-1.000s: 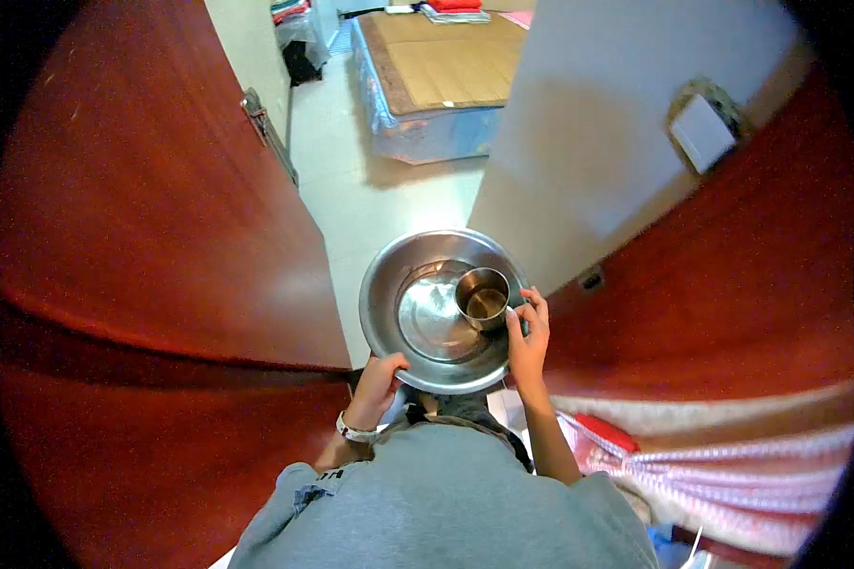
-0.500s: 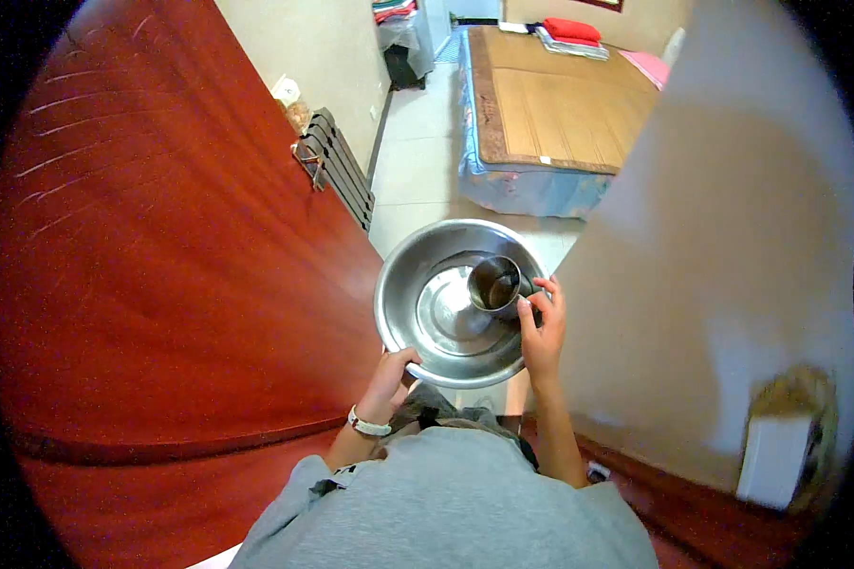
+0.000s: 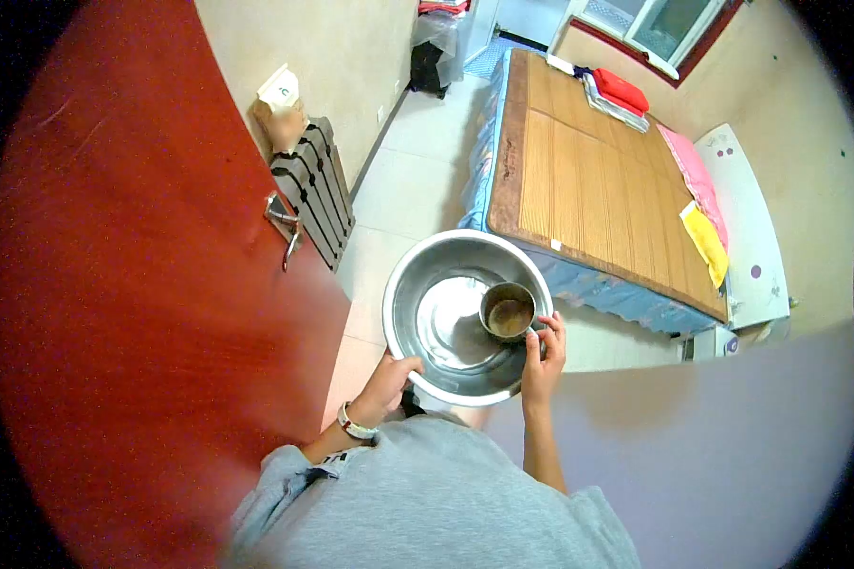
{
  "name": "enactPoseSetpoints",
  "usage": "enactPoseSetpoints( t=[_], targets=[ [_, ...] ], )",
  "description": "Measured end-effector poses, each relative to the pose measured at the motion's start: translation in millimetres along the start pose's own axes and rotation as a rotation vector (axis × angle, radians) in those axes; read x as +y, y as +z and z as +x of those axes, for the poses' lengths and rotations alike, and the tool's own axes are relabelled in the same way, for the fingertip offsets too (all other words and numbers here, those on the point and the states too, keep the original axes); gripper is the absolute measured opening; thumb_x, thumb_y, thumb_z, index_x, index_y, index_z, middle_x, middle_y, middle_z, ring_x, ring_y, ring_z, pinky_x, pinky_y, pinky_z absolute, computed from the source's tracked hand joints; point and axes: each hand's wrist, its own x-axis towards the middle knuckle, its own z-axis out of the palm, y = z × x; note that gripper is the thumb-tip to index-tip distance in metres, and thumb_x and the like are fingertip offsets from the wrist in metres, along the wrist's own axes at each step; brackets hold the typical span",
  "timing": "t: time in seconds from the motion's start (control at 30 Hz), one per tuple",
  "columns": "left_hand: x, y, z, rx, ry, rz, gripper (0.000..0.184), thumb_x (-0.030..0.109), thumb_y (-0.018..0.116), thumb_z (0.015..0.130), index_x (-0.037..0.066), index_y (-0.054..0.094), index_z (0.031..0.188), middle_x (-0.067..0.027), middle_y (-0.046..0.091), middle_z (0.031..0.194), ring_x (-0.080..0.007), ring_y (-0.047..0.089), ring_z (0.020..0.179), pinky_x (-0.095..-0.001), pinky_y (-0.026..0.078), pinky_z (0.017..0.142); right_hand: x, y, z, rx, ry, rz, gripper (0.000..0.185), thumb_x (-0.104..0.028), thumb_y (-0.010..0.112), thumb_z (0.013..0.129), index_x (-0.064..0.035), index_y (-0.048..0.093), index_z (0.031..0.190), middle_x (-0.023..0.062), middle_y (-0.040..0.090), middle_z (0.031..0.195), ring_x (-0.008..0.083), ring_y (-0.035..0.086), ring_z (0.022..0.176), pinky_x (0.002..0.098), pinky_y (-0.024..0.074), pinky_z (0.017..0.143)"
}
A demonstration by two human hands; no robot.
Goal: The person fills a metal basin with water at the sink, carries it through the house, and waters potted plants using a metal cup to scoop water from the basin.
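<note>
A round metal basin [image 3: 436, 365] is held level in front of my body, over the floor. My left hand [image 3: 386, 386] grips its near left rim, thumb over the edge; a watch or band is on that wrist. A metal cup [image 3: 508, 312] stands within the basin's right side, with something brownish at its bottom. My right hand [image 3: 544, 362] is closed at the cup's right side, by the basin's rim; its thumb and fingers pinch what looks like the cup's handle. Whether these fingers also bear the basin is hard to tell.
A red door [image 3: 161, 284] with a metal handle is at the left. Beyond it stands a grey suitcase [image 3: 315, 194] by the wall. A bed with a brown mat [image 3: 588, 180] is ahead right. A pale wall [image 3: 693, 436] is close at the right.
The view has moved through the doorway and turned; more of the bed, its headboard and a window now show. The basin and cup have stayed in my hands.
</note>
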Motion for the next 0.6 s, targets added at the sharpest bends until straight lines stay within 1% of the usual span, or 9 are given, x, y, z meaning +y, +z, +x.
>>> enactPoseSetpoints(
  t=[0.1, 0.13, 0.27, 0.4, 0.5, 0.6],
  targets=[
    [34.5, -0.4, 49.8, -0.005, -0.012, 0.092, 0.029, 0.001, 0.050, 0.063, 0.003, 0.047, 0.092, -0.0018, 0.050, 0.074, -0.0095, 0.047, 0.061, -0.0202, 0.039, 0.052, -1.7, 28.4, 53.6, 0.012, 0.020, 0.040, 0.014, -0.008, 0.051, 0.075, 0.0006, 0.047, 0.065, 0.0121, 0.050, 0.098, 0.0321, 0.033, 0.113, 0.0394, 0.0260, 0.091],
    [52.6, 1.4, 68.9, -0.020, -0.056, 0.064, 0.029, 0.001, 0.049, 0.063, 0.003, 0.047, 0.092, -0.0021, 0.050, 0.075, -0.0101, 0.047, 0.062, -0.0209, 0.040, 0.052, -2.5, 41.8, 77.3, 0.021, 0.028, 0.055, 0.014, -0.008, 0.051, 0.075, 0.0005, 0.047, 0.065, 0.0120, 0.050, 0.098, 0.0320, 0.034, 0.113, 0.0395, 0.0260, 0.091],
    [104.7, 9.5, 137.5, -0.008, -0.070, 0.028, 0.024, 0.002, 0.049, 0.064, 0.005, 0.047, 0.088, -0.0013, 0.049, 0.073, -0.0090, 0.047, 0.061, -0.0207, 0.039, 0.051, 2.5, 92.0, 155.8, 0.007, -0.001, 0.061, 0.014, -0.010, 0.052, 0.075, 0.0004, 0.048, 0.065, 0.0122, 0.051, 0.097, 0.0327, 0.036, 0.110, 0.0401, 0.0263, 0.090],
    [143.9, 15.7, 204.3, 0.091, -0.057, 0.037, 0.021, 0.003, 0.048, 0.065, 0.005, 0.047, 0.086, -0.0011, 0.048, 0.072, -0.0102, 0.047, 0.061, -0.0219, 0.040, 0.051, 20.9, 141.8, 231.8, -0.044, -0.050, 0.074, 0.014, -0.011, 0.052, 0.075, 0.0002, 0.049, 0.066, 0.0114, 0.052, 0.095, 0.0333, 0.036, 0.110, 0.0404, 0.0263, 0.090],
    [158.9, 9.1, 268.5, 0.099, -0.035, 0.054, 0.019, 0.004, 0.048, 0.065, 0.005, 0.047, 0.084, -0.0004, 0.048, 0.070, -0.0110, 0.047, 0.060, -0.0230, 0.040, 0.051, 32.7, 177.3, 293.5, -0.107, -0.083, 0.040, 0.014, -0.011, 0.053, 0.074, -0.0002, 0.049, 0.066, 0.0112, 0.052, 0.095, 0.0336, 0.035, 0.110, 0.0408, 0.0259, 0.091],
    [189.2, 26.0, 327.4, 0.145, -0.077, -0.056, 0.017, 0.004, 0.049, 0.065, 0.006, 0.049, 0.081, -0.0001, 0.048, 0.067, -0.0109, 0.047, 0.059, -0.0234, 0.038, 0.049, 51.5, 213.0, 357.8, -0.147, -0.111, 0.050, 0.014, -0.011, 0.053, 0.074, -0.0006, 0.048, 0.066, 0.0110, 0.052, 0.094, 0.0341, 0.034, 0.111, 0.0415, 0.0254, 0.091]
  ],
)
